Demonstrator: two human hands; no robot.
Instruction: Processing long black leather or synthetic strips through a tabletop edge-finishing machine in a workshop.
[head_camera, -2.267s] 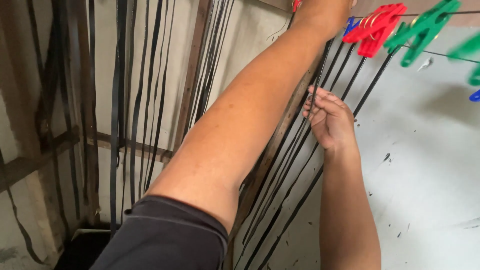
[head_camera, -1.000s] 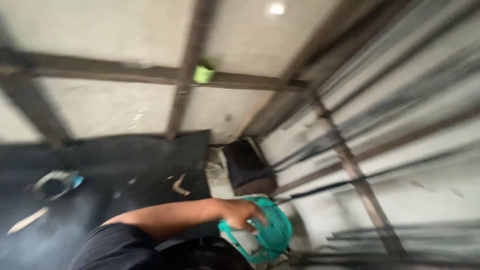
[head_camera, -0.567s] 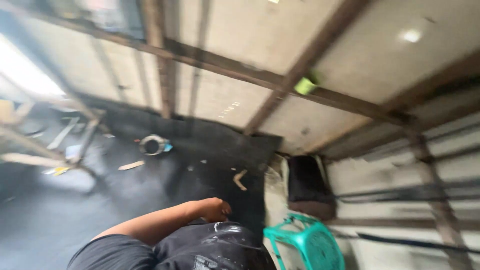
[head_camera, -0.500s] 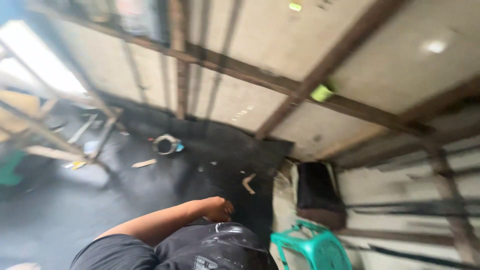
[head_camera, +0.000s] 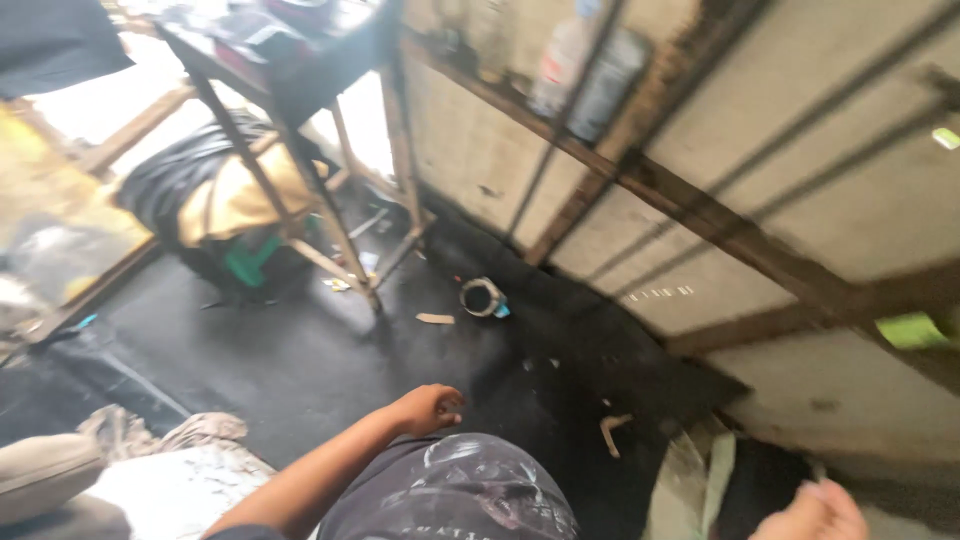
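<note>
My left hand (head_camera: 432, 408) hangs in front of my dark printed shirt (head_camera: 452, 490), above the black floor (head_camera: 300, 360). Its fingers are curled in and nothing shows inside them. The bare forearm runs down to the bottom left. My right hand (head_camera: 812, 510) shows only as a blurred part at the bottom right edge, next to a pale cloth or sack (head_camera: 690, 480) by the wall. Whether it holds anything is hidden.
A wooden stand (head_camera: 300, 150) rises at top left, with a black and yellow bundle (head_camera: 220, 200) under it. A small round can (head_camera: 483, 297) and wood scraps (head_camera: 610, 432) lie on the floor. Bottles (head_camera: 590, 70) stand on a wall ledge. Pale sacks (head_camera: 170, 470) lie bottom left.
The view has swung left and down across the floor, and the green plastic stool has gone out of sight. My left hand stays curled near my torso.
</note>
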